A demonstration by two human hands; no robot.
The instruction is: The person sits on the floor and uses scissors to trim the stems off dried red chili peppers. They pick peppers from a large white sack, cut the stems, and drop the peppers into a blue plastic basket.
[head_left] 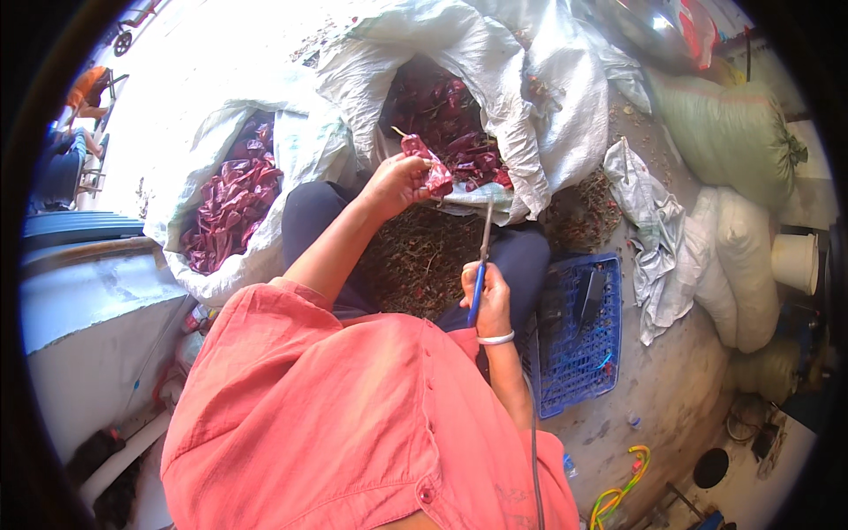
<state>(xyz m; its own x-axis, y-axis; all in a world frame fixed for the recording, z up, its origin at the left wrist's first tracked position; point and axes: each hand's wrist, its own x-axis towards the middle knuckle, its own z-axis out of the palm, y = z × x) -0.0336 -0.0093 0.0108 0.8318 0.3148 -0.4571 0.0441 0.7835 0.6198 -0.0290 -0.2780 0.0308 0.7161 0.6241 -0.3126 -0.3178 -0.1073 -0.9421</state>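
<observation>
My left hand (397, 185) pinches a dried red chili pepper (439, 179) in front of the open mouth of a white woven sack (424, 31). The pepper's pale stem points up and to the left. My right hand (491, 300) is wrapped round blue-handled scissors (486, 238). Their narrow metal blades point away from me, apart from the pepper, and look together. Dried red chilies (442, 102) lie inside the sack beyond my hands. More dark red chilies (231, 208) fill a second white sack (199, 163) on the left.
Stems and scraps (415, 265) cover the ground between my knees. To my right sits a blue plastic basket (574, 402) with a dark object in it. Full sacks (724, 124) stand at the far right. A dark cord (535, 468) runs down by my right forearm.
</observation>
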